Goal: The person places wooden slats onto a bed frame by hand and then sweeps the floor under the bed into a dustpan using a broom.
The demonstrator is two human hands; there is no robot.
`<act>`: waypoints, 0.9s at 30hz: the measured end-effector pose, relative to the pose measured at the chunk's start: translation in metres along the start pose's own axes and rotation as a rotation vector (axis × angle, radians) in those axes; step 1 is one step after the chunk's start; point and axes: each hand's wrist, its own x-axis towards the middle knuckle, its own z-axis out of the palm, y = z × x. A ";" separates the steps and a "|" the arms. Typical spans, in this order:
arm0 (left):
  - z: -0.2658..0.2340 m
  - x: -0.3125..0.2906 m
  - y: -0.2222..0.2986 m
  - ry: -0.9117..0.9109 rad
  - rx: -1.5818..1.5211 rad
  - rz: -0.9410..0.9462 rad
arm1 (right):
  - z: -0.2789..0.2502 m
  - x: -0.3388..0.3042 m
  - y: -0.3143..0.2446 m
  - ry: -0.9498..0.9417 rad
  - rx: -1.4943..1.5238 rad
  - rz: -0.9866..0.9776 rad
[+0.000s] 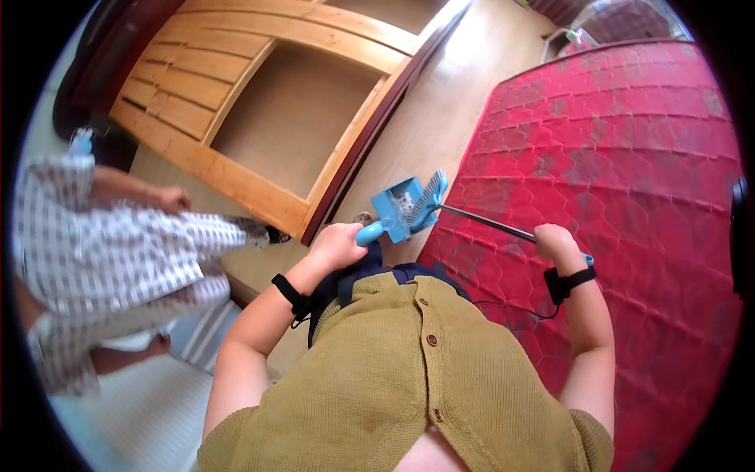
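Note:
My left hand (339, 245) is closed round the rounded handle of a blue dustpan (391, 218), held out in front of my waist. Some greyish debris seems to lie in its pan. In my right hand (556, 242) is the dark rod of a small blue brush (429, 201); the fist is wrapped round it near its blue end. The brush head stands on edge at the right side of the dustpan, its bristles toward the pan. Whether they touch inside the pan I cannot tell.
A red quilted bed (598, 173) fills the right side. At the upper left is a wooden bed frame (259, 189) with slats and open compartments. Pale wooden floor (448, 86) runs between them. Another person in checked clothes (118, 252) stands at the left.

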 end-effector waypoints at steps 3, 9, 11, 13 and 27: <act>-0.028 0.050 0.008 -0.009 -0.066 -0.035 | -0.022 0.004 0.020 0.054 0.039 0.042; -0.080 0.167 0.020 -0.025 -0.167 -0.022 | -0.077 0.026 0.076 0.070 0.213 0.200; -0.094 0.216 0.025 -0.032 -0.165 -0.031 | -0.093 0.042 0.101 0.052 0.255 0.252; -0.109 0.261 0.031 -0.043 -0.175 -0.038 | -0.105 0.062 0.123 0.065 0.295 0.284; -0.182 0.549 0.158 -0.150 -0.291 -0.237 | -0.186 0.168 0.232 0.017 0.840 0.526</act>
